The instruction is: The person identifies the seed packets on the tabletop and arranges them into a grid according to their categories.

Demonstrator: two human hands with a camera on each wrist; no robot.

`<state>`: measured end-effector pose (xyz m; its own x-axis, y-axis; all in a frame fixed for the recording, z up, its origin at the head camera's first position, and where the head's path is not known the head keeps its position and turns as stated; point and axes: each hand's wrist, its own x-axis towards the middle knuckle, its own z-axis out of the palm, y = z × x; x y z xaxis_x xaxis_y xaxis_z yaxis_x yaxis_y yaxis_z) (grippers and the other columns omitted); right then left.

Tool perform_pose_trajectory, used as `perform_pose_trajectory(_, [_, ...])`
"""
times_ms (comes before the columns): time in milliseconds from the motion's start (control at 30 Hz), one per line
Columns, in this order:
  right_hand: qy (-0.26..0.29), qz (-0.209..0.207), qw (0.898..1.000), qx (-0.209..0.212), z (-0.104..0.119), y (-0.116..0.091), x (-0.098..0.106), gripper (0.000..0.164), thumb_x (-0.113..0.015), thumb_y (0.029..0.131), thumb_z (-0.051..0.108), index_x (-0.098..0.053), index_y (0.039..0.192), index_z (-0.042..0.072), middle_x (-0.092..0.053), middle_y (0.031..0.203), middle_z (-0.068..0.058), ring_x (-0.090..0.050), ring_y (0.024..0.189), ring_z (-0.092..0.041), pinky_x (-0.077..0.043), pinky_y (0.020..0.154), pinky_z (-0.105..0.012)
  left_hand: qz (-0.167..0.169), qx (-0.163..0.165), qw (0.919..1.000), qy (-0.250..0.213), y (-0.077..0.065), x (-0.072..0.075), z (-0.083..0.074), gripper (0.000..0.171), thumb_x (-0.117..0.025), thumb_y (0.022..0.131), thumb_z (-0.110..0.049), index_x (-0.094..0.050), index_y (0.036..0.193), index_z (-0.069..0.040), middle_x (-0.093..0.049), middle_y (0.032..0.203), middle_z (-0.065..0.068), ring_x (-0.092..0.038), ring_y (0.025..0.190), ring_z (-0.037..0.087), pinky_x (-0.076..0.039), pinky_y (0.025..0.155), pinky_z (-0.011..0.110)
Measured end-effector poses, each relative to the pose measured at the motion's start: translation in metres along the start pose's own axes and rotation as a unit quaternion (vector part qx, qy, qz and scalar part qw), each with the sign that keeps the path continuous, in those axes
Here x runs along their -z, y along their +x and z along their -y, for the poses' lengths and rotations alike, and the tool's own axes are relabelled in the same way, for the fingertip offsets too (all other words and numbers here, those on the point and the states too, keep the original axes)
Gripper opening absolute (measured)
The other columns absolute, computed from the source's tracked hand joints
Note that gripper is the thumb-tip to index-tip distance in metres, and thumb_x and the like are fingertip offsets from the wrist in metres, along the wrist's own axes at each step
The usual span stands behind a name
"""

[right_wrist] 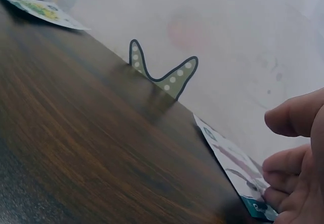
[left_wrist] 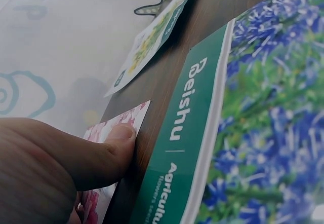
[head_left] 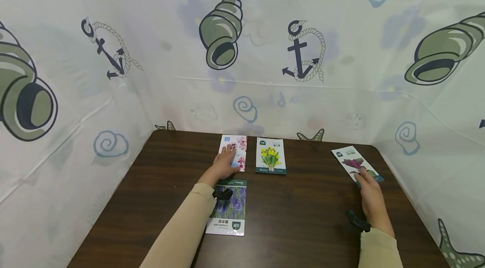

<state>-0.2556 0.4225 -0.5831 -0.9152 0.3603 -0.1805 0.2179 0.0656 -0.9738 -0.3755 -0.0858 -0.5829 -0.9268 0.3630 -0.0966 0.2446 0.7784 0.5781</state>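
Note:
Near the back of the table, my left hand (head_left: 224,165) rests on a seed packet with pink blossoms (head_left: 241,154). Its thumb (left_wrist: 120,135) lies at the packet's edge in the left wrist view. Nearer me, under the left wrist, lies a seed packet with purple flowers (head_left: 235,200), partly covered by the sleeve. At the right, my right hand (head_left: 369,194) touches the lower end of a seed packet with a dark purple plant (head_left: 352,162), which lies at a slant. In the right wrist view its thumb (right_wrist: 288,117) stands apart from the fingers.
A seed packet with yellow flowers (head_left: 270,156) lies right of the pink one, a small gap between them. The dark wooden table (head_left: 303,213) meets a printed cloth (head_left: 265,104) at its back and sides.

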Motion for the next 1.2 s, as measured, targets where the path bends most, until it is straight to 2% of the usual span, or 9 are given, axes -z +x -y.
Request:
perform_pose_trajectory(267, [-0.111,0.014,0.994,0.017,-0.002,-0.002,-0.002,0.069,-0.046,0.118,0.034,-0.018,0.174,0.005,-0.001,0.185,-0.007,0.003,0.172,-0.031,-0.004,0.14,-0.048,0.0,0.003,1.0,0.006,-0.002,0.0,0.001,0.085,-0.072,0.106,-0.025,-0.025,0.174,-0.004,-0.005,0.183,0.024,-0.002,0.171,0.045,-0.007,0.137,0.064])
perform_pose_trajectory(333, [-0.096,-0.004,0.995,0.027,-0.003,-0.003,-0.003,0.066,-0.047,0.118,0.032,-0.024,0.173,0.006,-0.005,0.185,-0.007,-0.002,0.173,-0.031,-0.007,0.14,-0.048,0.002,0.005,1.0,0.006,-0.002,-0.001,0.002,0.085,-0.072,0.106,-0.026,-0.025,0.174,-0.005,-0.005,0.183,0.024,-0.001,0.171,0.044,-0.006,0.138,0.063])
perform_pose_trajectory(433, [-0.035,-0.048,0.997,0.045,-0.007,-0.005,-0.004,0.059,-0.05,0.117,0.027,-0.036,0.171,0.009,-0.016,0.185,-0.002,-0.011,0.172,-0.023,-0.013,0.14,-0.04,0.004,0.004,1.0,0.004,-0.002,-0.002,0.003,0.085,-0.072,0.106,-0.026,-0.024,0.174,-0.004,-0.004,0.183,0.024,0.0,0.171,0.044,-0.005,0.138,0.063])
perform_pose_trajectory(533, [0.008,-0.075,0.996,0.048,-0.008,-0.005,-0.004,0.056,-0.051,0.117,0.024,-0.041,0.17,0.011,-0.02,0.184,0.002,-0.011,0.171,-0.017,-0.012,0.14,-0.036,0.002,0.004,1.0,0.002,-0.001,-0.003,0.005,0.085,-0.072,0.106,-0.025,-0.024,0.173,-0.003,-0.004,0.183,0.025,0.0,0.171,0.045,-0.004,0.138,0.063])
perform_pose_trajectory(667, [-0.09,-0.056,0.994,0.028,-0.007,-0.003,-0.004,0.059,-0.048,0.117,0.031,-0.036,0.171,0.01,-0.016,0.185,-0.008,-0.009,0.173,-0.03,-0.011,0.14,-0.052,-0.002,-0.002,1.0,-0.004,-0.001,-0.002,0.004,0.085,-0.072,0.106,-0.024,-0.024,0.173,-0.002,-0.004,0.183,0.025,0.0,0.171,0.045,-0.004,0.138,0.063])
perform_pose_trajectory(800, [-0.19,-0.028,0.981,0.037,-0.004,-0.002,-0.005,0.061,-0.046,0.117,0.03,-0.032,0.171,0.005,-0.015,0.183,-0.019,-0.009,0.171,-0.044,-0.011,0.137,-0.064,0.0,-0.007,0.9999,-0.009,-0.003,0.0,0.001,0.085,-0.071,0.107,-0.025,-0.024,0.173,-0.003,-0.004,0.183,0.024,0.0,0.171,0.045,-0.005,0.138,0.064])
perform_pose_trajectory(967, [-0.227,-0.012,0.972,0.053,-0.004,-0.003,-0.007,0.061,-0.049,0.116,0.028,-0.034,0.17,0.002,-0.018,0.182,-0.022,-0.01,0.17,-0.047,-0.012,0.136,-0.066,-0.001,-0.007,1.0,-0.002,-0.002,0.0,0.001,0.085,-0.071,0.107,-0.026,-0.024,0.173,-0.003,-0.005,0.183,0.024,-0.001,0.171,0.045,-0.007,0.137,0.065])
perform_pose_trajectory(1100, [-0.255,-0.023,0.964,0.075,-0.009,-0.003,-0.008,0.057,-0.052,0.115,0.027,-0.043,0.166,0.002,-0.025,0.177,-0.029,-0.017,0.162,-0.056,-0.019,0.131,-0.07,-0.002,-0.004,1.0,0.004,-0.002,-0.001,0.001,0.084,-0.071,0.107,-0.025,-0.024,0.173,-0.003,-0.005,0.183,0.025,-0.002,0.171,0.045,-0.007,0.137,0.064])
perform_pose_trajectory(1200, [-0.263,-0.035,0.96,0.091,-0.01,-0.004,-0.009,0.054,-0.052,0.115,0.028,-0.047,0.163,0.003,-0.028,0.172,-0.033,-0.02,0.154,-0.057,-0.023,0.124,-0.072,-0.001,-0.002,1.0,0.004,-0.002,-0.001,0.0,0.084,-0.071,0.107,-0.026,-0.024,0.174,-0.003,-0.004,0.183,0.024,-0.002,0.171,0.045,-0.007,0.138,0.064])
